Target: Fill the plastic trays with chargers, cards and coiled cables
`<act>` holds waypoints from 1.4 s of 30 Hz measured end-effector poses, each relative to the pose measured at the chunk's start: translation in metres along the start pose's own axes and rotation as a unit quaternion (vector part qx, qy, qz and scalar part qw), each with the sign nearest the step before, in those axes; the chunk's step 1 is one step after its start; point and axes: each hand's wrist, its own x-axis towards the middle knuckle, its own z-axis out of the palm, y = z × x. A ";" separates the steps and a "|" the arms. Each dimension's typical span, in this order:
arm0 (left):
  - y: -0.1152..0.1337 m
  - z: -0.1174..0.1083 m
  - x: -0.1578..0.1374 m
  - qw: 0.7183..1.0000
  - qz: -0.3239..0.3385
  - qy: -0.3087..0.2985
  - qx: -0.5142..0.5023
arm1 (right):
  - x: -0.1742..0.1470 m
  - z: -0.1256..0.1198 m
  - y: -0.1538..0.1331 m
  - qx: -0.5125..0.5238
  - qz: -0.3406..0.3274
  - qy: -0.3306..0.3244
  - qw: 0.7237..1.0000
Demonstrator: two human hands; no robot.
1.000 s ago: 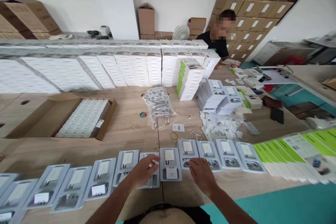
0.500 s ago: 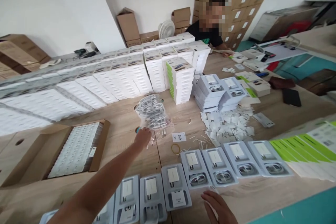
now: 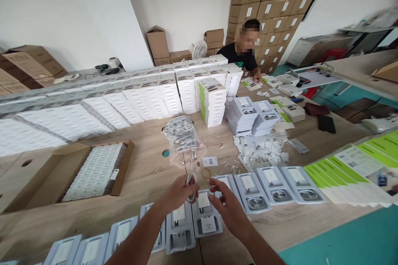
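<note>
In the head view, the trays (image 3: 240, 192) lay in a row on the table (image 3: 149, 161), pockets upward, seemingly so that each was open to both hands. The bag of cables (image 3: 183, 132) sat just beyond, probably for easy reach. The left hand (image 3: 177, 193) was narrowed around a coiled cable (image 3: 192, 186), a pinch that likely kept its loops together, near a tray with a white card (image 3: 208, 224) in its lower pocket. The right hand (image 3: 228, 205) was half spread, fingers curved, nothing visible in it; whether it touched a tray, I could not tell.
</note>
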 end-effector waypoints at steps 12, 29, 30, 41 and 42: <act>-0.027 0.050 -0.072 0.899 -0.078 -0.028 -0.430 | 0.006 0.020 -0.007 0.132 0.047 -0.071 0.988; -0.041 0.070 -0.077 0.953 0.039 0.203 -0.219 | -0.024 0.005 -0.041 -0.373 -0.123 -0.109 0.913; -0.041 0.070 -0.076 0.953 0.037 0.196 -0.229 | -0.026 0.006 -0.039 -0.356 -0.101 -0.113 0.922; -0.048 0.072 -0.070 0.900 0.020 0.126 -0.417 | -0.026 0.044 -0.037 0.013 -0.028 -0.039 0.999; -0.050 0.073 -0.070 0.897 0.020 0.131 -0.421 | -0.027 0.047 -0.037 0.021 -0.029 -0.035 0.999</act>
